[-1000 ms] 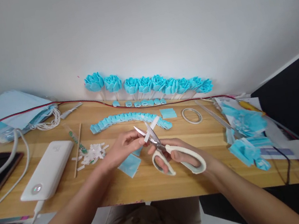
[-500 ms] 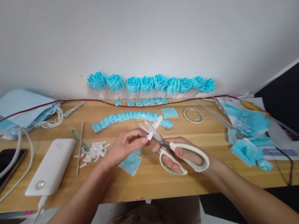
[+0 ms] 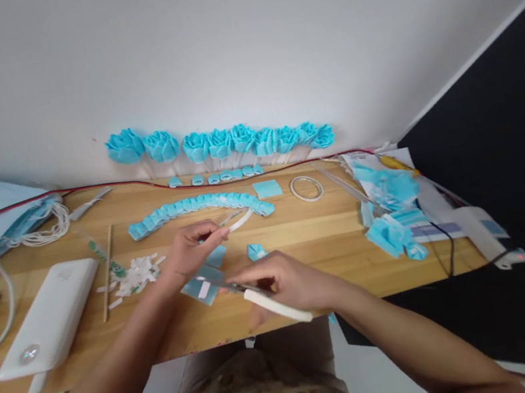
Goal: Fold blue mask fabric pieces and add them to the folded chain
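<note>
My left hand point(image 3: 198, 248) is closed, pinching a narrow white strip of tape point(image 3: 240, 221) between thumb and fingers. In my right hand point(image 3: 285, 280) are scissors with off-white handles point(image 3: 278, 306), their blades point(image 3: 219, 282) pointing left over a blue square point(image 3: 193, 295). A small white piece of tape point(image 3: 204, 290) lies on that square. Another blue piece point(image 3: 215, 257) shows partly behind my left hand. Just beyond my right hand sits a small folded blue piece point(image 3: 255, 251). The far fingers of my right hand are partly hidden by the handles.
Blue fabric-like roses point(image 3: 220, 143) on white stems lean along the wall. An arc of folded blue pieces point(image 3: 193, 204) curves in front of them. White scraps point(image 3: 135, 276), a thin stick point(image 3: 107, 272) and a power bank point(image 3: 50, 315) are left; a tape roll point(image 3: 306, 189) and blue scraps point(image 3: 391, 235) right.
The scissors have swung from the strip down to the left over the blue square, where a white piece now lies. My left hand still holds the remaining strip. The view has shifted right.
</note>
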`<state>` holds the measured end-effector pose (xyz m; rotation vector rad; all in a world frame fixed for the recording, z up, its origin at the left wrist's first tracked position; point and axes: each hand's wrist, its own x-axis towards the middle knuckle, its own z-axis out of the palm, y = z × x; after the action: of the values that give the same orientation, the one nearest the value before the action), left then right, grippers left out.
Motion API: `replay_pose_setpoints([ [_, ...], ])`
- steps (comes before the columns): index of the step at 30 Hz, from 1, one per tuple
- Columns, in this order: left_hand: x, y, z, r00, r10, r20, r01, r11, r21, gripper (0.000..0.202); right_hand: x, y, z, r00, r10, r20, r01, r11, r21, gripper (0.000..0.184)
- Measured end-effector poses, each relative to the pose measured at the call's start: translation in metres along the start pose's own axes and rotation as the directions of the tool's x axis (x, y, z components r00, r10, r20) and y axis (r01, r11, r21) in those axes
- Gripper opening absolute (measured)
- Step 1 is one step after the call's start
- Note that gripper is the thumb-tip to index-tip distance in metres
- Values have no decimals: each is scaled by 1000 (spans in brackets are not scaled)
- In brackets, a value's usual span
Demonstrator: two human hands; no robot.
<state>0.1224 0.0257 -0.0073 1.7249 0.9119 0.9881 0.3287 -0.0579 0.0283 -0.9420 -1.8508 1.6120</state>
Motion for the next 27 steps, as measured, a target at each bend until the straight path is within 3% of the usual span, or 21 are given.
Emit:
replay_pose_setpoints([
  [2, 4, 6, -1, 1000, 29, 11, -30, 996, 83, 38, -19, -1, 0, 994, -56, -91, 52, 997, -49, 56],
  [4, 10, 19, 0, 997, 56, 53, -65, 980, 188, 36, -51, 2, -8, 968, -28, -248, 41, 998, 48, 57],
  [6, 22, 35, 11, 987, 88, 132, -124, 944, 306, 35, -87, 8, -22, 880, 51, -472, 52, 978, 203, 49],
  [9, 51, 47, 51, 935, 177, 308, -300, 858, 416, 35, -128, 16, -44, 641, 169, -748, 146, 931, 335, 41],
  [11, 74, 42, 88, 909, 214, 358, -380, 777, 501, 31, -140, 17, -52, 605, 232, -762, 183, 891, 416, 30],
  [14, 95, 26, 134, 853, 173, 492, -478, 637, 605, 23, -144, 17, -53, 622, 268, -736, 213, 846, 488, 39],
  [17, 95, 21, 140, 849, 216, 482, -512, 563, 649, 35, -147, 23, -48, 646, 276, -711, 240, 811, 533, 54],
  [20, 83, 33, 107, 891, 282, 356, -453, 602, 657, 37, -149, 32, -45, 730, 260, -632, 221, 785, 578, 49],
  [23, 69, 51, 64, 920, 303, 249, -392, 717, 576, 34, -142, 41, -46, 815, 264, -517, 139, 776, 615, 47],
  [27, 47, 59, 30, 979, 154, 131, -198, 856, 478, 34, -120, 42, -45, 835, 357, -419, -49, 806, 590, 36],
])
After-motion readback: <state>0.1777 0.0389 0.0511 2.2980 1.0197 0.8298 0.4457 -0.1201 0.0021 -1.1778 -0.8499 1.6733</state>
